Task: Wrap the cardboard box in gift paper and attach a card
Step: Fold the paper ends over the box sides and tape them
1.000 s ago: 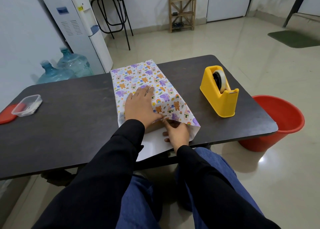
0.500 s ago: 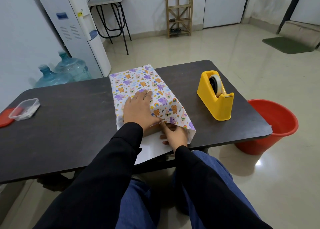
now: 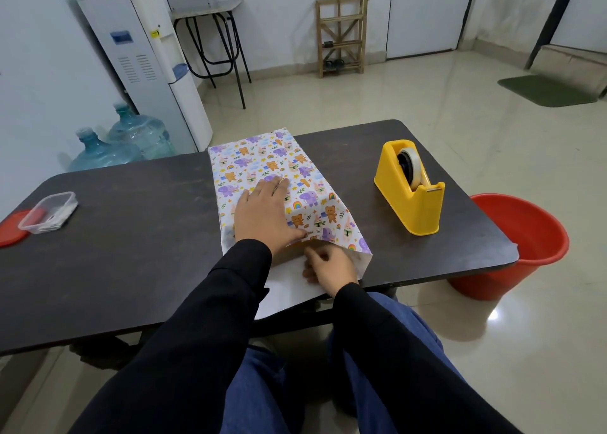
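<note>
The gift paper (image 3: pixel 262 157), glossy white printed with purple elephants, orange bears and rainbows, lies as a long flat-topped parcel on the dark matte table (image 3: pixel 131 236), running from 12 to 6 o'clock. The left hand (image 3: pixel 262 216) presses flat on its top, fingers straight and together, holding nothing. At 5 o'clock from it, at the parcel's open near end, the right hand (image 3: pixel 330 267) rests on the paper's plain white underside with fingers curled in under the printed flap; whether they pinch the sheet cannot be told. A brown sliver of the cardboard box (image 3: pixel 289 252) shows between the two hands, under the flap. At 3 o'clock from the parcel stands a blocky yellow plastic tape dispenser (image 3: pixel 410 210), apart from it.
</note>
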